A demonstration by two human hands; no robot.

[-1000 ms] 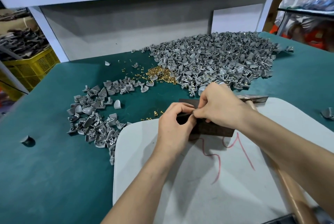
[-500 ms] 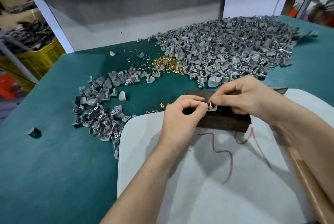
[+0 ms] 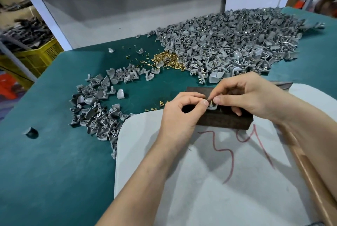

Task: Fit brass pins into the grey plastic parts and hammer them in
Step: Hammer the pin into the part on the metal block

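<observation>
A small grey plastic part [image 3: 212, 107] sits on a dark block [image 3: 224, 119] that lies on a white board [image 3: 209, 180]. My left hand [image 3: 180, 114] holds this part with thumb and fingertips. My right hand [image 3: 249, 94] pinches a brass pin [image 3: 210, 101] standing upright on the part. A big heap of grey parts [image 3: 237, 47] covers the far right of the green table [image 3: 54, 162]. Loose brass pins [image 3: 167, 60] lie in a pile at its left edge.
A smaller heap of grey parts [image 3: 98, 109] lies left of the board, with one stray part [image 3: 31, 132] nearer the table's left edge. A wooden handle [image 3: 313, 180] runs along the board's right side. A yellow crate [image 3: 36, 56] stands off the table at far left.
Both hands stayed at the block. The right fingertips now pinch the pin over the part, closer to the left thumb. The camera tilted a little lower.
</observation>
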